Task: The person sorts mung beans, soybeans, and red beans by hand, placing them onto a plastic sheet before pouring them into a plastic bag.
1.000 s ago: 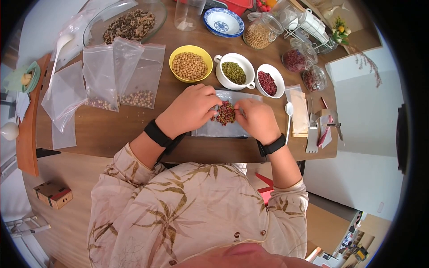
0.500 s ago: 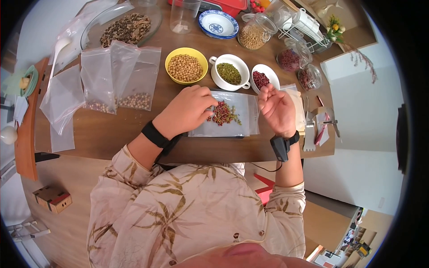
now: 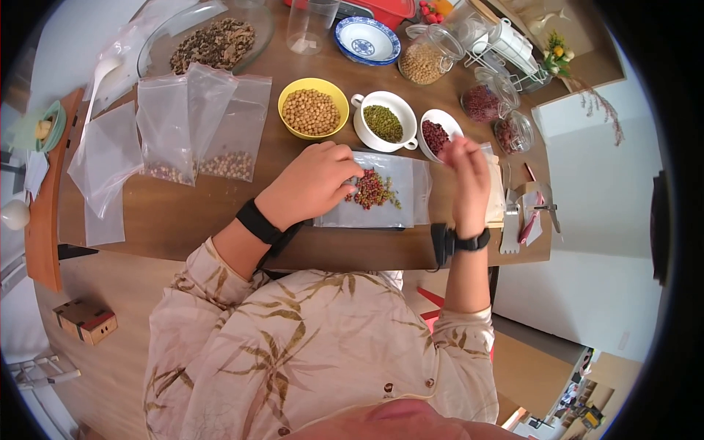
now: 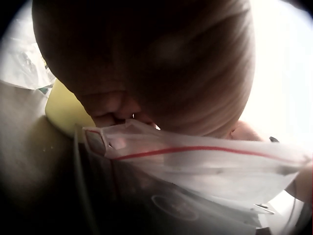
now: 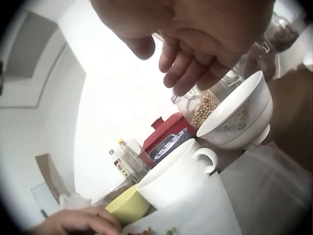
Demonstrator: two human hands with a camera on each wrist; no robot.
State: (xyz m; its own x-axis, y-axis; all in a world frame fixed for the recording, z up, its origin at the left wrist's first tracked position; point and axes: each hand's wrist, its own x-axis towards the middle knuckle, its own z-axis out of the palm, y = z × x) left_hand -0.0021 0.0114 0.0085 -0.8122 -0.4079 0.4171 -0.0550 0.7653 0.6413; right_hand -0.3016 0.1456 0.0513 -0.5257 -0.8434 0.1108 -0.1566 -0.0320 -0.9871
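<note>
A clear zip bag [image 3: 400,216] lies flat in front of me in the head view, with a loose pile of red and green beans [image 3: 372,188] at its middle. My left hand [image 3: 315,178] is at the bag's left side, its curled fingers gripping the film beside the beans. In the left wrist view the bag's red zip strip [image 4: 195,148] rises in front of those fingers. My right hand [image 3: 466,183] is raised near the white bowl of dark red beans [image 3: 434,137]. Its fingers [image 5: 183,73] are loosely bent, thumb apart, with nothing visible between them.
Behind the bag stand a yellow bowl of chickpeas [image 3: 312,110] and a white two-handled bowl of green beans [image 3: 383,123]. Part-filled zip bags [image 3: 227,161] lie to the left. Glass jars [image 3: 488,99] and blue-rimmed bowls [image 3: 367,40] stand farther back.
My right hand has left the bean pile and moved right, turning palm up and then sideways by the red bean bowl. The pile has spread, with more green beans showing. My left hand stays put.
</note>
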